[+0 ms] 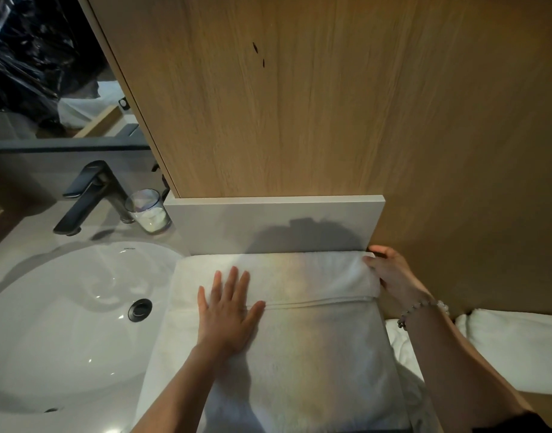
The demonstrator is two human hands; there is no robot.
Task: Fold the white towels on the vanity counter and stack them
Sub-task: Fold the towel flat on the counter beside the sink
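A white towel [315,348] lies spread on the vanity counter to the right of the sink, its far part folded over towards me with a hem running across the middle. My left hand [229,314] presses flat on the towel's left side, fingers straight, thumb on the hem. My right hand [393,273] grips the far right corner of the folded part, beside the wooden wall. More white towels [518,345] lie at the right, below counter level, partly hidden by my right forearm.
A white basin [65,323] with a dark drain fills the left. A black faucet [90,198] and a glass tumbler [148,210] stand behind it. A grey backsplash [268,220] and a wooden panel [299,104] close off the far side. A mirror is at upper left.
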